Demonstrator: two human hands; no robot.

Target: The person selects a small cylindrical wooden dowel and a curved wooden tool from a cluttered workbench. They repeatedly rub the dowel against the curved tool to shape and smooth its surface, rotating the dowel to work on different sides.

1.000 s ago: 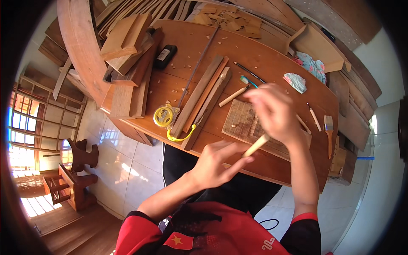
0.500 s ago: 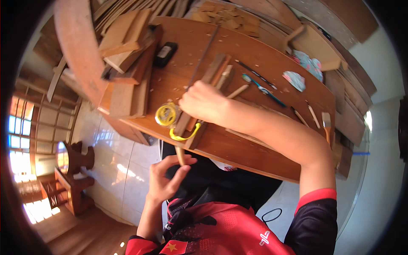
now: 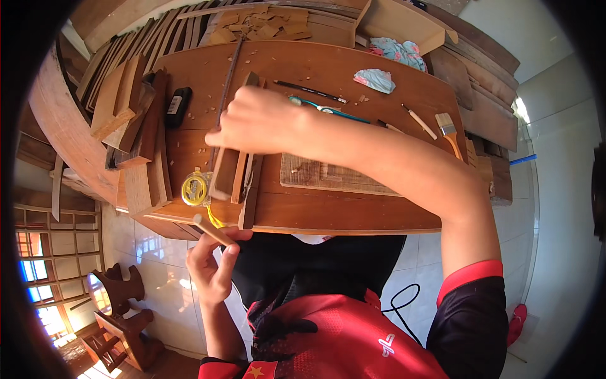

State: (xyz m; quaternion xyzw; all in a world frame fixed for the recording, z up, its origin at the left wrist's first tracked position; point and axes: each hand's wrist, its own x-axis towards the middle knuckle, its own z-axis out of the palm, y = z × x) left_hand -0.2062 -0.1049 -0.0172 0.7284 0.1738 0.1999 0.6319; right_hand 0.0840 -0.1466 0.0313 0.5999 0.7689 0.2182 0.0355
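My left hand (image 3: 211,268) is closed in a pinch round a round wooden handle (image 3: 213,230), held just off the near edge of the table. The rest of that tool is hidden by my fingers. My right arm reaches across the table, and my right hand (image 3: 259,120) is over a bundle of wooden strips (image 3: 225,175). Its fingers are curled, and whatever they grip is hidden beneath. Left of the strips sits a yellow tape measure (image 3: 196,188) with a yellow strap. A long thin dark rod (image 3: 231,79) runs away from the right hand toward the far edge.
On the brown table (image 3: 328,205) lie a black pencil (image 3: 309,91), a teal toothbrush (image 3: 334,112), a paintbrush (image 3: 448,134), a crumpled cloth (image 3: 375,80) and a flat wooden board (image 3: 328,174). Stacked wood blocks (image 3: 129,107) and a black case (image 3: 178,107) stand at left.
The view has swung, so the table sits further left. My left hand has tilted the wooden handle so its end points up and left. My right hand remains over the strips.
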